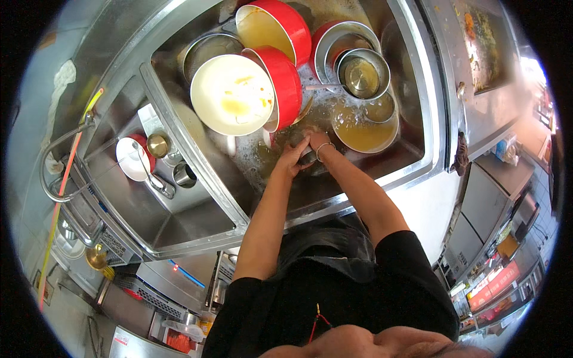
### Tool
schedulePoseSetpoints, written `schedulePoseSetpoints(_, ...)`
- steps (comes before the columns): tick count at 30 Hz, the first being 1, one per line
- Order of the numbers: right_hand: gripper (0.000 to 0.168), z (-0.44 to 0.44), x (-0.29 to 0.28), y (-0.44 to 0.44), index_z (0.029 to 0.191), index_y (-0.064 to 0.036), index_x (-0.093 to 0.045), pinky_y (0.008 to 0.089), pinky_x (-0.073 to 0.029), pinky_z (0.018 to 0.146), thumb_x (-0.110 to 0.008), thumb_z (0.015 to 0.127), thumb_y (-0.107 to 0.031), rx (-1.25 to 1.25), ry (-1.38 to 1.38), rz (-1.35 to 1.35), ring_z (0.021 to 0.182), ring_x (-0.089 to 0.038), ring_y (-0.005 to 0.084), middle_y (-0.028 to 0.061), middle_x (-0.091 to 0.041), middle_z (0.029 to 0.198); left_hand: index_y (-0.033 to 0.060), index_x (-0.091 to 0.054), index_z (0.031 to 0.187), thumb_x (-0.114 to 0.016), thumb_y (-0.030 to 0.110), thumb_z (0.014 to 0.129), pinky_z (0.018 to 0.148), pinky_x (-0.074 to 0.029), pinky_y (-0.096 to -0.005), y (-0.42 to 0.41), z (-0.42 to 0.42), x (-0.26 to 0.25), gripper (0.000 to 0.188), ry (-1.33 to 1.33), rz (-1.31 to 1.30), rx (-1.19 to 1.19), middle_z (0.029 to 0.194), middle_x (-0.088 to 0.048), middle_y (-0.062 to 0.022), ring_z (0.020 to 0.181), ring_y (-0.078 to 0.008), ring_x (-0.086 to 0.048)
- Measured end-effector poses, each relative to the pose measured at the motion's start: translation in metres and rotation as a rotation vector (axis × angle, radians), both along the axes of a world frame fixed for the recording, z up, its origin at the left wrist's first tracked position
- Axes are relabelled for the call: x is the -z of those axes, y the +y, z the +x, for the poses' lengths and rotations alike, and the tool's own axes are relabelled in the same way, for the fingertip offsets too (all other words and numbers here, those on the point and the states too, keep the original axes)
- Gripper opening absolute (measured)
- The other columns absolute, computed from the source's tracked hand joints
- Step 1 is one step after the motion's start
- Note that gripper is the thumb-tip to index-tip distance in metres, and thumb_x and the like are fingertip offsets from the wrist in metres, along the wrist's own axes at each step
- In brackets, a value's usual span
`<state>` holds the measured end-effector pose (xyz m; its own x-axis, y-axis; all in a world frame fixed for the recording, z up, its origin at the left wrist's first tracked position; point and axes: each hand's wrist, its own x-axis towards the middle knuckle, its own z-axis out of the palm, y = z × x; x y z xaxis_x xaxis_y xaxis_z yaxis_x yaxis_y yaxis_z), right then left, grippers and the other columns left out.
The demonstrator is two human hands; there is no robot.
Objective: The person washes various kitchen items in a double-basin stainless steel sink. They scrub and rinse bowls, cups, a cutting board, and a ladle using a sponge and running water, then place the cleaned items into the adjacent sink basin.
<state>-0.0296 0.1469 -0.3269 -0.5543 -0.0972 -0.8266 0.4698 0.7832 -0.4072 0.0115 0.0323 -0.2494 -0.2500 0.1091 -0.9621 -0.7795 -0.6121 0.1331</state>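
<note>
In the soapy sink basin [233,179], my left hand [293,156] is curled around a small metal container [309,156], mostly covered by my hands. My right hand [318,139], with a bracelet at the wrist, reaches in against it, its fingertips hidden. Just beyond are a red pot [286,89] and a white-lined pan [224,94] with orange-brown residue. To the right, a wide pan [367,134] holds cloudy yellowish water. Behind it a metal saucepan [365,74] rests inside a larger red pot [320,49].
Another red pot [273,29] lies tilted at the back beside a dark round pan [210,47]. A steel divider [197,147] separates the left basin, which holds a small red-and-white pan [134,159], ladles and a metal cup [184,174]. A faucet [44,170] arches at left.
</note>
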Motion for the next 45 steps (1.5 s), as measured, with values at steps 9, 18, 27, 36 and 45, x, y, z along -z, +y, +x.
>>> schedulePoseSetpoints(9, 0.028, 0.012, -0.128, 0.015, 0.090, 0.000, -0.059, 0.0423, -0.043, 0.078, -0.062, 0.072, -0.020, -0.326, 0.476, -0.181, 0.088, -0.056, 0.0360, 0.0223, -0.058, 0.087, 0.0120, -0.053, 0.108, -0.053, 0.044, 0.082, 0.089, -0.040, -0.0480, -0.004, 0.022, 0.039, 0.042, -0.136, 0.442, -0.669, 0.111, -0.055, -0.0089, 0.103, -0.0273, -0.051)
schedulePoseSetpoints(18, 0.028, 0.017, -0.057, 0.002, 0.095, -0.004, -0.056, 0.0405, -0.045, 0.074, -0.049, 0.075, -0.023, -0.150, 0.074, -0.305, 0.087, -0.057, 0.0362, 0.0199, -0.059, 0.094, 0.0055, -0.051, 0.110, -0.058, 0.036, 0.082, 0.092, -0.037, -0.0492, 0.005, 0.019, 0.041, 0.042, -0.070, 0.404, -0.640, 0.111, -0.055, -0.0115, 0.104, -0.0289, -0.050)
schedulePoseSetpoints(27, 0.031, 0.001, -0.115, -0.006, 0.109, -0.012, -0.056, 0.0417, -0.036, 0.088, -0.050, 0.080, -0.021, -1.368, 0.636, 0.072, 0.112, -0.044, 0.0159, 0.0031, -0.054, 0.113, 0.0083, -0.052, 0.106, -0.064, 0.034, 0.078, 0.084, -0.043, -0.0466, -0.001, 0.004, 0.042, 0.040, -0.128, 0.245, -0.452, 0.101, -0.058, -0.0093, 0.095, -0.0273, -0.054)
schedulePoseSetpoints(36, 0.031, -0.002, -0.106, 0.072, 0.096, -0.007, -0.055, 0.0411, -0.043, 0.078, -0.063, 0.066, -0.012, -0.770, 0.214, -0.226, 0.088, -0.053, 0.0335, 0.0161, -0.056, 0.088, 0.0112, -0.039, 0.120, -0.074, 0.015, 0.066, 0.092, -0.035, -0.0494, -0.014, 0.011, -0.055, 0.065, 0.678, -0.662, 0.255, 0.117, -0.048, -0.0116, 0.110, -0.0251, -0.046)
schedulePoseSetpoints(45, 0.050, -0.048, -0.146, 0.110, 0.113, -0.011, -0.046, 0.0407, -0.047, 0.075, -0.067, 0.068, -0.018, -0.755, 0.503, 0.447, 0.091, -0.057, 0.0307, 0.0128, -0.058, 0.099, 0.0038, -0.038, 0.122, -0.071, 0.005, 0.063, 0.094, -0.036, -0.0387, -0.134, 0.057, -0.158, 0.067, 0.816, -1.544, 0.092, 0.118, -0.045, -0.0131, 0.109, -0.0249, -0.046)
